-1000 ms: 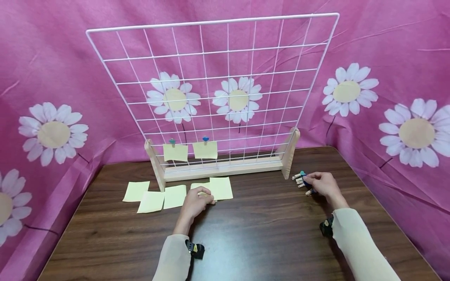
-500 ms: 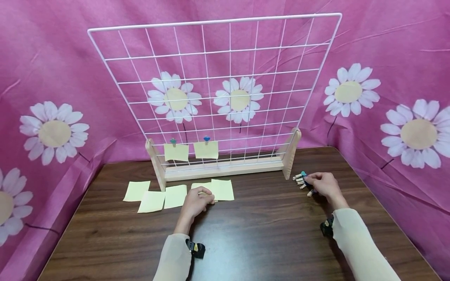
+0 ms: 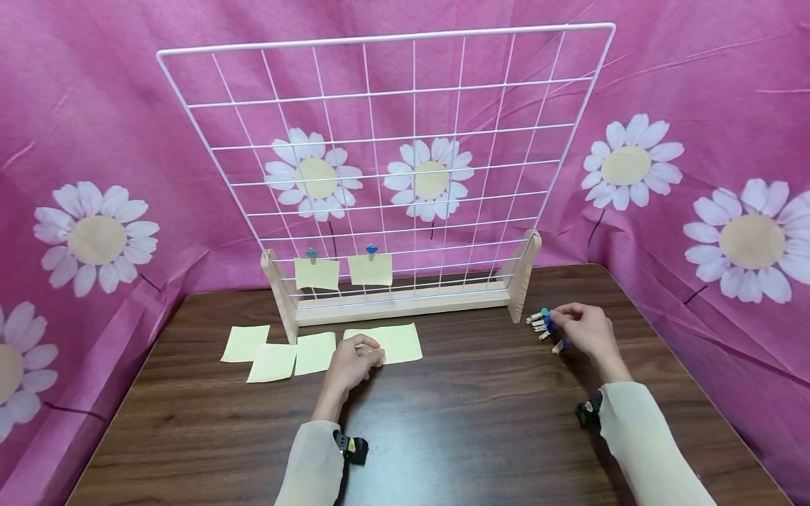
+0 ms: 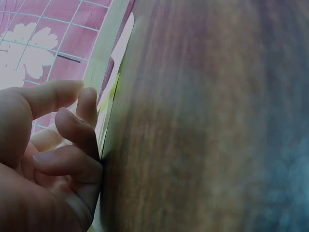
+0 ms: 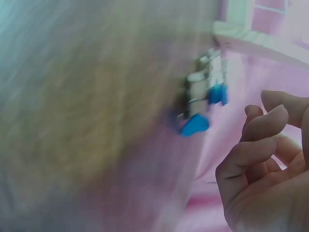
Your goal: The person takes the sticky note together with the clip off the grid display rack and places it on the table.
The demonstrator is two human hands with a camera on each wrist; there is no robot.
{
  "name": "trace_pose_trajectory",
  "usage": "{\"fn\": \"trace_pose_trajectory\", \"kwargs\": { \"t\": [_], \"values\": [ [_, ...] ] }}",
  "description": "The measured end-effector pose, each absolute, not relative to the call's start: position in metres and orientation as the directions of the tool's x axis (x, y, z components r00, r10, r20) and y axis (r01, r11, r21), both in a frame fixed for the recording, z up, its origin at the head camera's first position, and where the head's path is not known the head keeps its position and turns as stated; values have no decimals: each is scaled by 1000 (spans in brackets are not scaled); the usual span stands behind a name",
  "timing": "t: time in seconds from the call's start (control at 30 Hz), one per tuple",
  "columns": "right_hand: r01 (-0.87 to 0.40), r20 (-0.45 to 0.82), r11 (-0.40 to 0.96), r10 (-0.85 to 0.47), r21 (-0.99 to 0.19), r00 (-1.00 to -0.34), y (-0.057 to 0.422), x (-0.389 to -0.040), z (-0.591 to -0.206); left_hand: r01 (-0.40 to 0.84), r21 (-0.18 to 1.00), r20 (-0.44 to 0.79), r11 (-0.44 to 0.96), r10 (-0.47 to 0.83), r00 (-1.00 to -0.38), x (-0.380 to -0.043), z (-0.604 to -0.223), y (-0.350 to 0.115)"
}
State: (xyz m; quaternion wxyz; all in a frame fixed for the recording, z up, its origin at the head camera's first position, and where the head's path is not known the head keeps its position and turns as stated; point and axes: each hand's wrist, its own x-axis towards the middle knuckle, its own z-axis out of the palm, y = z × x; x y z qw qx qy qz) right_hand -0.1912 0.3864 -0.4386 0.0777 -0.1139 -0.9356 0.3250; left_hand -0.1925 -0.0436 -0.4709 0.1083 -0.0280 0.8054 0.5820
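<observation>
In the head view my left hand (image 3: 354,362) rests on the table over yellow sticky notes, partly covering one of them. Its fingers are loosely bent, and the left wrist view shows nothing gripped between the finger and thumb tips of that hand (image 4: 58,150). A yellow note (image 3: 401,343) lies just beyond its fingertips. At the right, my right hand (image 3: 588,334) hovers beside a small cluster of wooden clothespins (image 3: 541,325) with blue and teal heart tops. The right wrist view shows a blue-heart clothespin (image 5: 197,104) apart from the loosely bent fingers of that hand (image 5: 265,159).
A white wire grid (image 3: 414,91) stands upright on a wooden base (image 3: 405,307). Two notes hang low on it from heart clothespins, such as the left note (image 3: 316,274). Further notes, including one (image 3: 245,344), lie at left. Behind is a pink flowered cloth (image 3: 506,63).
My right hand has drawn slightly up and right, off the clothespins, showing more of them. The rightmost note has settled a little lower beside my left hand, which stays nearly still.
</observation>
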Motion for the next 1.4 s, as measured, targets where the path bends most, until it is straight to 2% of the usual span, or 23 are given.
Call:
{"fn": "trace_pose_trajectory", "kwargs": {
  "t": [0.23,0.47,0.6,0.83,1.03,1.23,1.4],
  "values": [
    [54,162,765,204,-642,-965,369,-190,-421,-180,944,-211,278,87,-974,-192,-469,-44],
    [13,154,684,183,-729,-971,354,-190,-415,-183,948,-213,261,91,-973,-192,-468,-44],
    [-15,186,707,166,-707,-968,346,-191,-415,-181,952,-208,247,88,-974,-193,-465,-45],
    [-44,179,658,139,-752,-974,331,-195,-411,-165,963,-185,214,79,-980,-193,-458,-45],
    [-131,258,638,110,-759,-960,312,-205,-404,-129,986,-129,104,-1,-992,-196,-455,-44],
    [-197,259,506,55,-840,-964,287,-215,-393,-88,995,-84,38,-103,-991,-201,-452,-43],
    [-250,293,449,27,-858,-956,267,-220,-384,-27,1000,-26,8,-155,-988,-205,-449,-43]
  ]
}}
